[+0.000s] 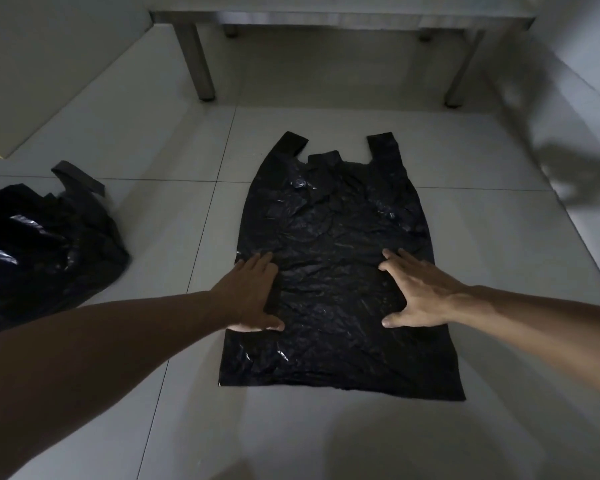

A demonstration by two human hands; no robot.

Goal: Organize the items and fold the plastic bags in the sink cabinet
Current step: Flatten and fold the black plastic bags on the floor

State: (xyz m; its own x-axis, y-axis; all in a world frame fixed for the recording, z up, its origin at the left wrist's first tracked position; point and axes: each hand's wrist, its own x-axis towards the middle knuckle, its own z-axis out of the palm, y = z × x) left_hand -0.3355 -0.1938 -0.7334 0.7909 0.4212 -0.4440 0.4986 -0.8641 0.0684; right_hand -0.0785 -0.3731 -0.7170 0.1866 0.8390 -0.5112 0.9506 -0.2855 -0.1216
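Head view shows a black plastic bag (336,271) spread flat on the pale tiled floor (499,271), its two handles pointing away from the person toward the metal legs (201,64) of a stand at the far side. The left hand (250,296) and the right hand (420,292) both lie on the bag with fingers straight and spread, palms down, the left at the bag's left edge and the right nearer its right edge, well apart from each other. A crumpled heap of black bags (45,244) lies on the floor to the left, apart from the flat one.
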